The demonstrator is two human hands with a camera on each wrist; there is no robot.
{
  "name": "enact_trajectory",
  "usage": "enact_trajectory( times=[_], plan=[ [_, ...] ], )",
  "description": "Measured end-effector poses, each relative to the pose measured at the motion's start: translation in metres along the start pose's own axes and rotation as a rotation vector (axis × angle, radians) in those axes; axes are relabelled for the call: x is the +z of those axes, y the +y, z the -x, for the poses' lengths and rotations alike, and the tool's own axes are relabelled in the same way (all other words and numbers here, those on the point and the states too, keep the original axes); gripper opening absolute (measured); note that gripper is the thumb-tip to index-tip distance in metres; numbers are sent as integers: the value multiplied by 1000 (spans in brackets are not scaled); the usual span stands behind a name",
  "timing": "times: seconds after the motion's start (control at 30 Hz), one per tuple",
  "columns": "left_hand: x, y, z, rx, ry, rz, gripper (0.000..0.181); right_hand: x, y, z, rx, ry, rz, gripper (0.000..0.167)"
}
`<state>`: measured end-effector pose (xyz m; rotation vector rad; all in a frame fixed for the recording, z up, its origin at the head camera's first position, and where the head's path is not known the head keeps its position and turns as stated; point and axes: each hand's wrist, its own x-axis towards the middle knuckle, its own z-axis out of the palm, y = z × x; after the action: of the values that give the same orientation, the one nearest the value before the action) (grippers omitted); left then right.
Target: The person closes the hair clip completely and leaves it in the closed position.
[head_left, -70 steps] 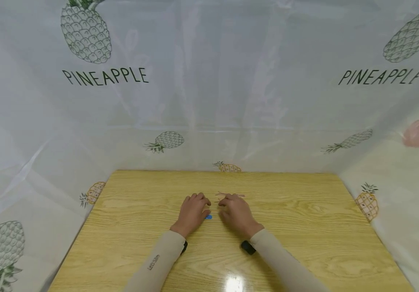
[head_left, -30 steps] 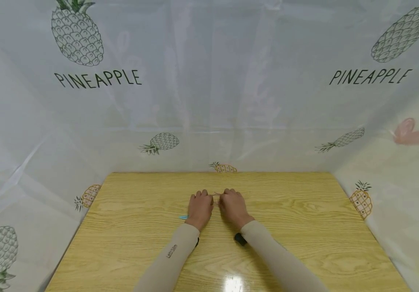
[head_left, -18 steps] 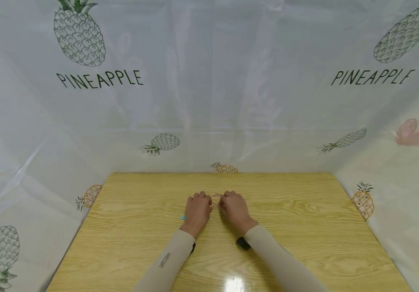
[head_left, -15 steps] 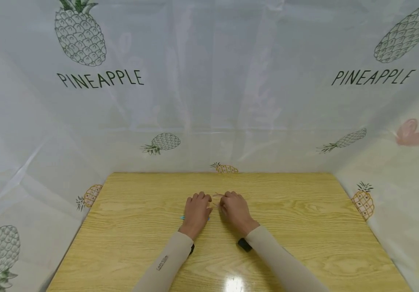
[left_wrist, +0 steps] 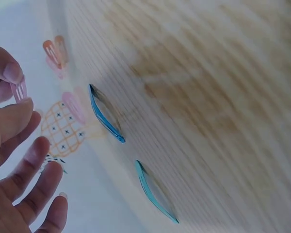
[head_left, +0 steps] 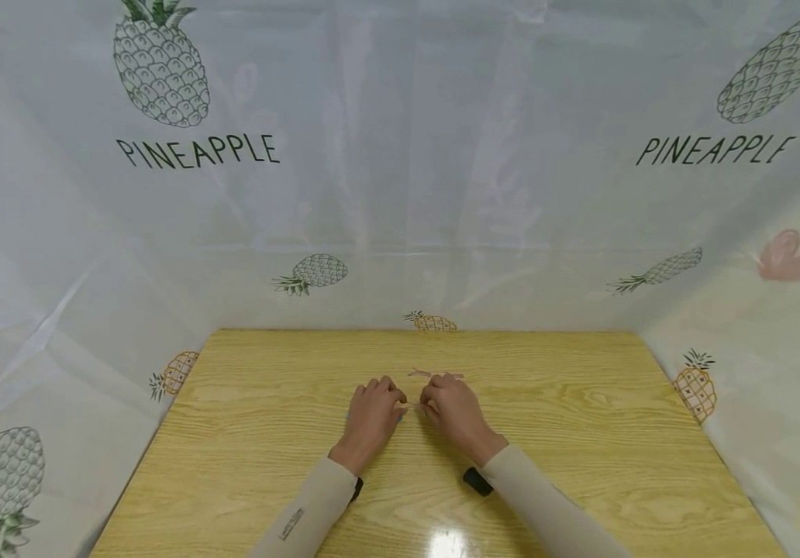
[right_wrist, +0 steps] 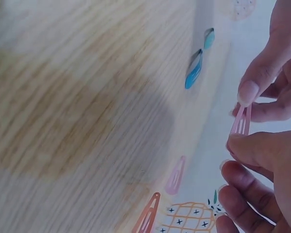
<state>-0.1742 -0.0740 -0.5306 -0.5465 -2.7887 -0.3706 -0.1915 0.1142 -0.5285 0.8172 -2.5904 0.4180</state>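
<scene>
Closest to where I stand are the person's pale sleeves [head_left: 316,504], with a black device [head_left: 477,481] strapped at the right wrist. Past the cuffs, the left hand [head_left: 372,417] and right hand [head_left: 457,411] meet low over the table [head_left: 581,473], fingertips almost together. Between them is one small pink hair clip [right_wrist: 240,121]: the left thumb and finger pinch its narrower end, the right thumb and finger its wider end, while the right hand's spare fingers fan loosely away. I take this to be the working of a single clip in both hands, perhaps flexing or snapping it (whether it is sprung or flat, I can't tell from here). If so, the next move calls for a steady grip at each end and a light push of the thumbs, since so slim a thing could easily slip.

Below the left hand lie a blue clip [right_wrist: 194,72] and, further to the left, a teal clip [right_wrist: 209,39], apart from each other. A little beyond the right hand rest an orange clip [right_wrist: 146,216] and a paler pink one [right_wrist: 175,175]; others may be there, too blurred to count. Farthest off, behind the table's back edge, hangs a white sheet [head_left: 435,209] printed with pineapples.
</scene>
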Motion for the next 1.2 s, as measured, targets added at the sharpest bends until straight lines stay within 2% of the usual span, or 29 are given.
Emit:
enact_trajectory(
  times=[0.2, 0.43, 0.63, 0.8, 1.2],
  plan=[
    [-4, 2, 7, 27, 25, 22, 7, -3, 0, 6, -39, 6, -7, 16],
    [-10, 3, 11, 51, 34, 55, 6, -10, -2, 10, -55, -40, -56, 12],
    [-13, 1, 13, 85, 38, 121, 6, -18, -2, 12, -66, -77, -143, 8],
    [-16, 1, 13, 125, 45, 173, 6, -22, 0, 15, -85, -108, -176, 8],
    [-21, -3, 20, 190, -51, 281, 5, -28, 5, 23, -108, -209, -333, 9]
  ],
)
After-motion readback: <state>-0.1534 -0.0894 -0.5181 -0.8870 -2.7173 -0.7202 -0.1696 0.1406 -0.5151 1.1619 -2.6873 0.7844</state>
